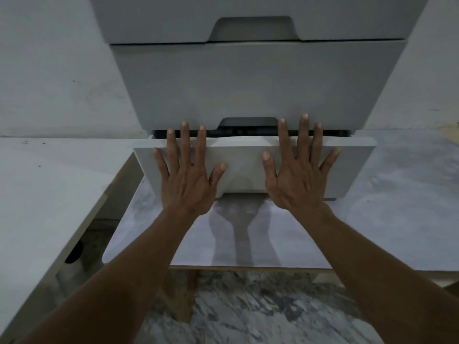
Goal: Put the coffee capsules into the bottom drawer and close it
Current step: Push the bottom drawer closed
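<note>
The bottom drawer [244, 167] stands slightly out from the grey drawer unit [258, 80], a narrow dark gap showing along its far top edge; its long axis runs left to right, its front facing near. The left hand [185, 175] and right hand [299, 175] lie flat on that front, fingers straight and spread, pointing far. Bare marbled worktop [372, 219] stretches near and right of the drawer. No capsules are visible.

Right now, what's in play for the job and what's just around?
Job:
bottom drawer, slightly open
left hand and right hand, flat on its front
capsules: not visible

Around:
middle drawer, top drawer
table
side table
</note>
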